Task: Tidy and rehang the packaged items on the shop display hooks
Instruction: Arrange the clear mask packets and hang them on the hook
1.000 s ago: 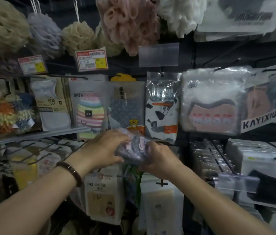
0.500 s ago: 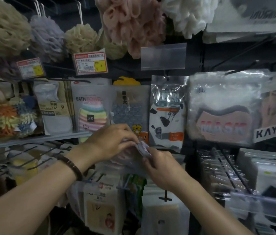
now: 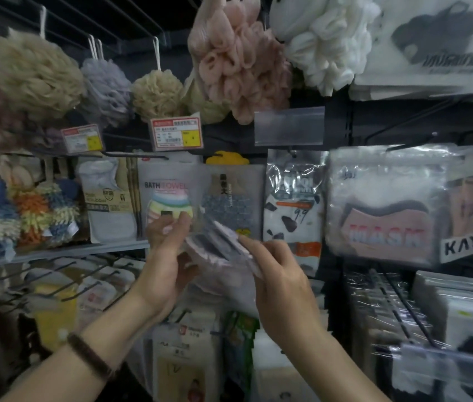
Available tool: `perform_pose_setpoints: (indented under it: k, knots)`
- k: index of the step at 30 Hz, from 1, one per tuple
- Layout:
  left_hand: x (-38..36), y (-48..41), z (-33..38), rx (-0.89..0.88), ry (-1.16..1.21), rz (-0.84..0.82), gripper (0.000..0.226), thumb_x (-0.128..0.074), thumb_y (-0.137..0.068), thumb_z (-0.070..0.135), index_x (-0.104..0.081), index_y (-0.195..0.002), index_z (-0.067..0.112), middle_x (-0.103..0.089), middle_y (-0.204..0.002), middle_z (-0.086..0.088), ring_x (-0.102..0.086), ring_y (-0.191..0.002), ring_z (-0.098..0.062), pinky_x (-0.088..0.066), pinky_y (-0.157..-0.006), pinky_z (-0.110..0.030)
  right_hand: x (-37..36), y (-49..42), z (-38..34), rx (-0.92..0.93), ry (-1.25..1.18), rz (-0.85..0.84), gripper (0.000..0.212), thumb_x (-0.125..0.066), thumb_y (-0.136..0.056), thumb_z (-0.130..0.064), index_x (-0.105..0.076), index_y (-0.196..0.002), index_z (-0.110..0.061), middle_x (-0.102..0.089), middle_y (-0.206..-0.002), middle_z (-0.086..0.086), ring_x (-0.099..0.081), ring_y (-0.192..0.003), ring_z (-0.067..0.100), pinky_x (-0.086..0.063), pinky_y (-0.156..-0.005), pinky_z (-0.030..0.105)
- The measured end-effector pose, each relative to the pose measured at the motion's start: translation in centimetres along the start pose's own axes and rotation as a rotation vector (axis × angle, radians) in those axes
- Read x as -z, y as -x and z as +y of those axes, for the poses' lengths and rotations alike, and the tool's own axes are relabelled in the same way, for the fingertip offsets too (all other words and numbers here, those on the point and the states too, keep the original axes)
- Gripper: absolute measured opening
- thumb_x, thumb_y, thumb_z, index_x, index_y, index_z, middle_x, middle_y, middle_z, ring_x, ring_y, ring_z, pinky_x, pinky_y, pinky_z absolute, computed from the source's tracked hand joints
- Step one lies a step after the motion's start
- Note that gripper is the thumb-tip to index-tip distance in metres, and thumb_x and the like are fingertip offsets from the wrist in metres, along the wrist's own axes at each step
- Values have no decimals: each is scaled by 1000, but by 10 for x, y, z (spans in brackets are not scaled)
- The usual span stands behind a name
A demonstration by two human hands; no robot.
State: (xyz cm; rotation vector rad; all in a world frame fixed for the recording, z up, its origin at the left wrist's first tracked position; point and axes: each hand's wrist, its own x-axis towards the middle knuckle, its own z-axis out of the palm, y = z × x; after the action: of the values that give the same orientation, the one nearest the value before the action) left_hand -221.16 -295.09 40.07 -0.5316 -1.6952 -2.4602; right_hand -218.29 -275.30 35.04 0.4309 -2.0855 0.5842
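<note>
A clear plastic packet (image 3: 215,250) with pale pink and grey contents is held between both hands in front of the middle display row. My left hand (image 3: 165,256) grips its left edge, thumb and fingers around it. My right hand (image 3: 275,274) pinches its right side with the fingertips. Behind the packet hang a "BATH TOWEL" pack (image 3: 168,198), a grey patterned towel pack (image 3: 232,195) and a cow-print pack (image 3: 293,210). The hook for the held packet is hidden.
Bath puffs (image 3: 238,59) hang overhead with price tags (image 3: 175,134) beneath. Mask packs (image 3: 386,204) fill the right. Bare wire hooks (image 3: 64,274) jut out at the lower left, and long hooks (image 3: 397,309) with packets at the lower right.
Both hands have lifted the packet up toward the middle row. The left hand has turned palm-up under its left edge, and the view has tilted upward.
</note>
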Motion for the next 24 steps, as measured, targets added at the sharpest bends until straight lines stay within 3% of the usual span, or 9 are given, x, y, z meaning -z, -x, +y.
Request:
perform_pose_setpoints:
  k: [5,7,9,12,15,16,18,21,24]
  knots:
    - [5,35,29,205,167,-122,75,-41,-104,70,-72,-138,11,-70,-141,-24,-67,-132,-42,-48,-115,-55,9,7,-7,301,79,93,69,-83,-86,-2,-60,-148,-22,-69,-132,-1,-67,-118,22,-58,-97,40]
    - [5,46,33,223,118,-66,64,-48,-104,63,-79,-127,11,-74,-133,-24,-71,-125,-43,-52,-112,-56,14,12,-8,389,109,100,60,-85,-91,-13,-61,-146,-20,-70,-140,-3,-65,-129,21,-53,-107,40]
    - [4,54,28,201,72,25,51,-70,-98,43,-73,-134,8,-76,-128,-26,-74,-117,-45,-56,-106,-58,20,15,-12,430,159,72,45,-81,-96,-21,-66,-138,-18,-68,-144,-4,-62,-137,20,-51,-111,42]
    - [-1,63,19,80,102,194,45,-75,-94,7,-65,-138,13,-80,-116,-22,-81,-102,-39,-64,-86,-51,30,20,-21,399,223,41,34,-58,-102,-29,-70,-133,-22,-61,-155,0,-49,-151,25,-38,-122,49]
    - [-13,75,14,6,180,336,45,-72,-94,-4,-66,-134,15,-82,-113,-19,-82,-92,-34,-67,-71,-46,40,37,-35,178,148,102,59,-55,-94,0,-60,-148,-24,-40,-170,7,-29,-162,27,-28,-129,55]
    - [-16,79,10,6,218,362,45,-73,-92,-3,-67,-132,17,-82,-111,-18,-82,-91,-35,-66,-74,-51,43,47,-41,15,31,156,70,-58,-94,10,-54,-154,-26,-39,-171,2,-30,-162,22,-30,-128,55]
    - [-20,85,1,26,300,354,45,-77,-86,3,-70,-128,19,-83,-107,-16,-82,-90,-39,-64,-78,-60,49,63,-59,-375,-389,319,70,-65,-99,2,-53,-152,-42,-53,-160,-15,-47,-151,10,-41,-123,54]
    - [-36,99,-14,62,417,299,48,-77,-80,3,-72,-125,19,-83,-110,-17,-82,-93,-41,-64,-66,-48,54,69,-81,-863,-1053,378,51,-85,-86,-26,-66,-132,-40,-74,-132,-3,-72,-121,22,-61,-94,47]
    - [-55,116,-29,101,478,271,47,-77,-86,-4,-72,-126,20,-81,-117,-18,-79,-103,-45,-65,-78,-55,59,73,-90,-1002,-1181,268,29,-73,-97,-15,-68,-124,-9,-80,-109,20,-81,-91,37,-64,-61,43]
